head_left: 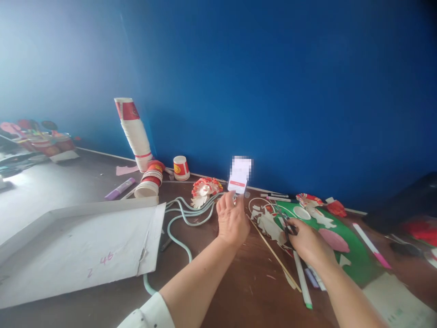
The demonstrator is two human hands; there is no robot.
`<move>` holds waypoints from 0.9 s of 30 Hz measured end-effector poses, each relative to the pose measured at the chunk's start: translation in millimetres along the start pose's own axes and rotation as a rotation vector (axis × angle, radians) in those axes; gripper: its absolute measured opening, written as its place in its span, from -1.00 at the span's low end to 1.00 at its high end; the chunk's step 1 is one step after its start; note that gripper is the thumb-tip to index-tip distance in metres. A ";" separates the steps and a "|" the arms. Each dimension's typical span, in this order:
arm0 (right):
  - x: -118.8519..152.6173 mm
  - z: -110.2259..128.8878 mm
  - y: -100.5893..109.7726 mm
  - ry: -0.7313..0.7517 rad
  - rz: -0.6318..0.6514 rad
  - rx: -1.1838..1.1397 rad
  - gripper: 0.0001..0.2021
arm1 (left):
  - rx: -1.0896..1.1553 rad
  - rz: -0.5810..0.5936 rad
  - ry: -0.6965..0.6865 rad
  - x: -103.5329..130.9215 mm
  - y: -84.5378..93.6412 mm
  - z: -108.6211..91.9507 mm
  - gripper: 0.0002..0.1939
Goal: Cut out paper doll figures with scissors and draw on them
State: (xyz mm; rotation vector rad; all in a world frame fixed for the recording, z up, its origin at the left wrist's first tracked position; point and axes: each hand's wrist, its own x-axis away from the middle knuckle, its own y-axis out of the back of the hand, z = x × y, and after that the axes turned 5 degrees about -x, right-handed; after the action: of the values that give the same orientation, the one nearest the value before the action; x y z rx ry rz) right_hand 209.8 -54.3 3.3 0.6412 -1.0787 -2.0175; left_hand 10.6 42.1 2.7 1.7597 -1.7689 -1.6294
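Note:
My left hand (234, 221) reaches to the lower edge of a phone (238, 177) that leans upright near the blue wall, its fingers bent and apart with nothing held between them. In my right hand (303, 239) are dark-handled scissors (289, 226), their blades pointing up and left over the cut paper pieces (269, 223). A wooden stick (273, 255) lies between my two hands. Left of the phone sits a cut paper-cup flower (205, 189) in red and white, beside a pale blue cord (180, 237).
A white box lid (78, 250) fills the left side. Behind it a tall stack of paper cups (134, 136) leans by the wall, near a single upturned cup (181, 168). Green paper (358, 255), a pink marker (372, 246) and a green-tipped marker (302, 280) lie at right.

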 end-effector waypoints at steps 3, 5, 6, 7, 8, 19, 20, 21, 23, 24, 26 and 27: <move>0.0 2.6 2.8 -0.030 -0.008 -0.145 -0.74 | 0.033 -0.028 -0.005 -0.1 1.7 -0.9 -0.49; 2.2 10.5 10.6 -0.036 -0.012 -0.286 -0.70 | 0.083 -0.066 -0.026 -0.2 3.2 -2.5 -0.55; 4.4 16.5 16.0 -0.031 -0.016 -0.365 -0.66 | 0.119 -0.086 -0.040 -0.1 3.8 -3.6 -0.58; 7.3 23.5 22.0 -0.034 -0.034 -0.435 -0.61 | 0.165 -0.102 -0.057 0.2 4.1 -4.9 -0.61; 10.8 30.9 28.0 -0.044 -0.053 -0.496 -0.56 | 0.220 -0.109 -0.072 0.5 3.9 -6.3 -0.64; 22.0 47.4 24.3 0.028 -0.086 -0.844 -0.50 | 1.213 0.350 0.402 -4.3 -11.5 -16.8 -0.58; 21.2 46.0 21.6 0.037 -0.074 -0.850 -0.50 | 1.277 0.400 0.402 -4.5 -12.0 -17.4 -0.56; 20.8 45.2 19.4 0.042 -0.068 -0.853 -0.49 | 1.330 0.445 0.389 -4.4 -12.5 -17.9 -0.55; 21.3 45.5 16.0 0.036 -0.059 -0.847 -0.50 | 1.401 0.512 0.362 -3.3 -13.2 -19.2 -0.53; 22.1 46.3 14.5 0.030 -0.054 -0.840 -0.51 | 1.424 0.534 0.364 -2.6 -13.3 -20.1 -0.53; 24.0 49.1 11.2 0.035 -0.033 -0.839 -0.53 | 1.473 0.556 0.406 -1.2 -13.0 -21.9 -0.52; 25.0 50.8 9.1 0.044 -0.023 -0.848 -0.54 | 1.505 0.560 0.436 -0.7 -12.8 -22.6 -0.51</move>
State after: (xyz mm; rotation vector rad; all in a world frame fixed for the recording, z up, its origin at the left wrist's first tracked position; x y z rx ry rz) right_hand 162.4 -53.4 35.5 0.2382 -0.1213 -2.2058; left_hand 35.3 33.9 2.5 1.3622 -2.9789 0.5423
